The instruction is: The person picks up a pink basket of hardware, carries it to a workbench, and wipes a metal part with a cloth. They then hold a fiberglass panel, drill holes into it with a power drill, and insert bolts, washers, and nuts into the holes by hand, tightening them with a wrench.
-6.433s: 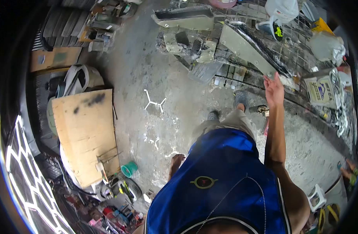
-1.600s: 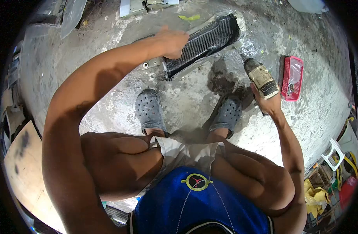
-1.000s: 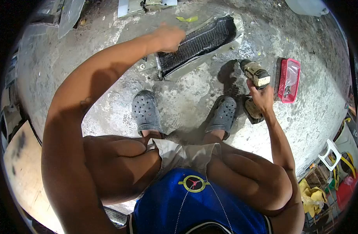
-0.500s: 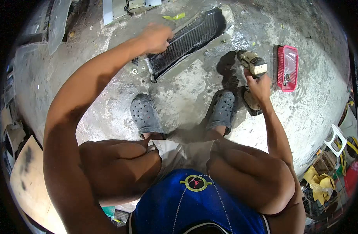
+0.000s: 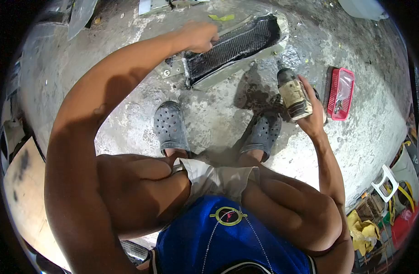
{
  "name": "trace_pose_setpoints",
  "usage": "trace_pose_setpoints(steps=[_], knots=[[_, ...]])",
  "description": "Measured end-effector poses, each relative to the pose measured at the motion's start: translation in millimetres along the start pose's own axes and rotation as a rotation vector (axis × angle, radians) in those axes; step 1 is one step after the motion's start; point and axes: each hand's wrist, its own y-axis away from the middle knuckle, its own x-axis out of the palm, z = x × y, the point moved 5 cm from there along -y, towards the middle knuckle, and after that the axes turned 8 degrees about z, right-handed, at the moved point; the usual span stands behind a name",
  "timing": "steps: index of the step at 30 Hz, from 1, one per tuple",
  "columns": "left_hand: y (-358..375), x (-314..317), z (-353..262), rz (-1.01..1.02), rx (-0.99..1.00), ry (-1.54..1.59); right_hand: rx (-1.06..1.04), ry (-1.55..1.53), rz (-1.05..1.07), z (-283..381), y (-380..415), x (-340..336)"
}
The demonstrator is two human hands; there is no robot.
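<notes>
My right hand (image 5: 313,119) is wrapped around a worn cream-and-black cordless drill (image 5: 292,95), held above the floor near my right clog. The drill's dark nose points away from me, and its battery end is mostly hidden. My left hand (image 5: 201,37) is closed, fingers curled, over the near-left edge of a long carbon-fibre part (image 5: 236,45). Whatever the left fingers hold, if anything, is hidden. The glossy black woven part lies in a pale mould (image 5: 223,76) on the concrete.
To the right of the drill stands a pink plastic basket (image 5: 340,93) holding a clear bag and small metal pieces. A yellow-green scrap (image 5: 221,18) lies behind the mould. My feet wear grey clogs (image 5: 170,125). A yellow cloth (image 5: 362,233) and clutter sit at lower right.
The drill has turned and come closer to me, its body now seen from above. My left hand stays at the part's left end. The whole view has shifted slightly.
</notes>
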Motion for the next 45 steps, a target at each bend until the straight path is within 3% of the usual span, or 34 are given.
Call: trace_pose_setpoints(steps=[3, 7, 9, 12, 16, 21, 25, 27, 36, 45], knots=[[-1.9, -3.5, -7.1, 0.09, -0.057, -0.157, 0.048, 0.138, 0.035, -11.2, -9.9, 5.5], [-2.6, -1.3, -5.8, 0.126, -0.078, -0.167, 0.051, 0.083, 0.008, -9.5, -16.3, 1.0], [1.9, -3.8, -6.2, 0.002, -0.034, -0.098, 0.093, 0.072, 0.02, -12.8, -22.3, 0.3], [1.4, -2.5, -7.1, 0.036, -0.058, -0.13, 0.009, 0.105, 0.002, -11.7, -28.3, -2.3], [1.3, -0.2, -1.6, 0.076, -0.072, -0.063, 0.07, 0.068, 0.053, -9.5, -27.5, -6.9], [-0.5, 11.0, 4.2, -0.085, 0.056, -0.158, 0.011, 0.108, 0.036, -9.1, -22.2, -5.6], [-8.1, 20.1, 12.1, 0.011, 0.061, -0.258, -0.005, 0.211, 0.062, -12.6, -25.6, -6.8], [-2.3, 20.7, 18.0, -0.132, 0.04, -0.058, 0.05, 0.171, 0.101, -9.0, -25.8, -10.0], [0.8, 7.7, 4.3, 0.006, -0.049, -0.152, 0.004, 0.192, 0.025, 11.0, -23.2, -11.8], [-0.1, 10.0, 2.6, 0.004, -0.022, -0.153, 0.067, 0.201, 0.052, 17.3, -31.3, -16.6]])
